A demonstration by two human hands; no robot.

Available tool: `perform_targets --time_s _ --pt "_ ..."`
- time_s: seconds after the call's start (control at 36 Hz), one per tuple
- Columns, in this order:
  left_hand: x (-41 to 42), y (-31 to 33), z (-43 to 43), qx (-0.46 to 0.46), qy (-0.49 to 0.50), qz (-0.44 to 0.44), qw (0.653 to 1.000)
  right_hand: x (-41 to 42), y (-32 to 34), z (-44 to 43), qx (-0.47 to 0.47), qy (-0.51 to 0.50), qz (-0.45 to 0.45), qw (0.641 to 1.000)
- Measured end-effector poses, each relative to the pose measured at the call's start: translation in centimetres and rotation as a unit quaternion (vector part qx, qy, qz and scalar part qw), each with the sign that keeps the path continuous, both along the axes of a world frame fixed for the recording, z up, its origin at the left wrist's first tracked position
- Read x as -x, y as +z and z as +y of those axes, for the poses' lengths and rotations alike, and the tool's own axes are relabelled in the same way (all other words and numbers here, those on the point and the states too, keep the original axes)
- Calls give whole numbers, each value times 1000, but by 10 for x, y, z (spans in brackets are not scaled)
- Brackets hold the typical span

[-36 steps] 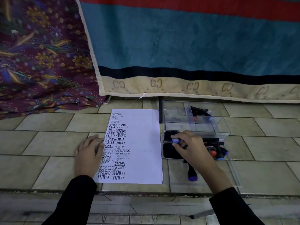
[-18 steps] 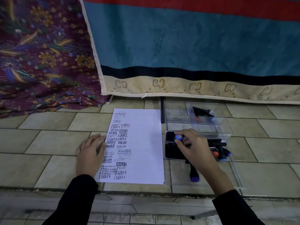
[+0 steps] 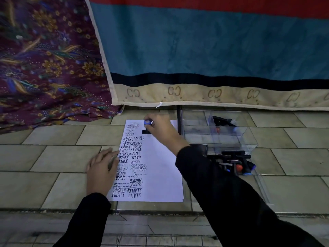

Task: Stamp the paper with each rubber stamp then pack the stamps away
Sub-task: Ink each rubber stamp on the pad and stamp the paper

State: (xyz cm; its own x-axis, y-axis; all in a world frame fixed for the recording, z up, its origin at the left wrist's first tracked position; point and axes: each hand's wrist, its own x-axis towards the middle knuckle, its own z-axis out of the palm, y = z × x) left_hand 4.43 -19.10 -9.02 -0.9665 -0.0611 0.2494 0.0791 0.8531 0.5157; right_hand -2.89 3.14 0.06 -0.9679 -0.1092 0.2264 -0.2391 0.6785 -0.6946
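Note:
A white paper (image 3: 160, 168) covered with several black stamp prints lies on the tiled floor. My right hand (image 3: 161, 131) grips a black rubber stamp with a blue knob (image 3: 147, 122), its base down on the paper's far end. My left hand (image 3: 101, 171) lies flat on the paper's left edge. Right of the paper, a black ink pad (image 3: 200, 148) shows partly behind my right sleeve. More stamps with red and blue knobs (image 3: 238, 163) lie in a heap beside it. Another stamp (image 3: 222, 122) sits inside a clear plastic box (image 3: 249, 138).
A teal, red and cream blanket (image 3: 204, 50) hangs just behind the paper and the box. A purple floral cloth (image 3: 44, 59) is heaped at the back left. A clear lid (image 3: 263, 189) lies on the tiles at the right. A step edge (image 3: 160, 211) runs in front.
My right hand has carried the blue-knobbed stamp from the ink pad leftward and away, onto the far end of the paper. My left hand has stayed on the paper's left edge.

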Motion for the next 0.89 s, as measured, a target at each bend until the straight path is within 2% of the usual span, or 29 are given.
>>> perform_targets --time_s 0.14,0.67,0.89 --pt "0 0 0 -4 3 5 1000 17 -8 -14 -17 11 -30 999" --pt "2 -1 -1 -2 7 3 1000 28 -18 -34 -52 19 -35 998" --pt "2 -1 -1 7 4 2 1000 23 -25 -26 16 -10 -15 1000"
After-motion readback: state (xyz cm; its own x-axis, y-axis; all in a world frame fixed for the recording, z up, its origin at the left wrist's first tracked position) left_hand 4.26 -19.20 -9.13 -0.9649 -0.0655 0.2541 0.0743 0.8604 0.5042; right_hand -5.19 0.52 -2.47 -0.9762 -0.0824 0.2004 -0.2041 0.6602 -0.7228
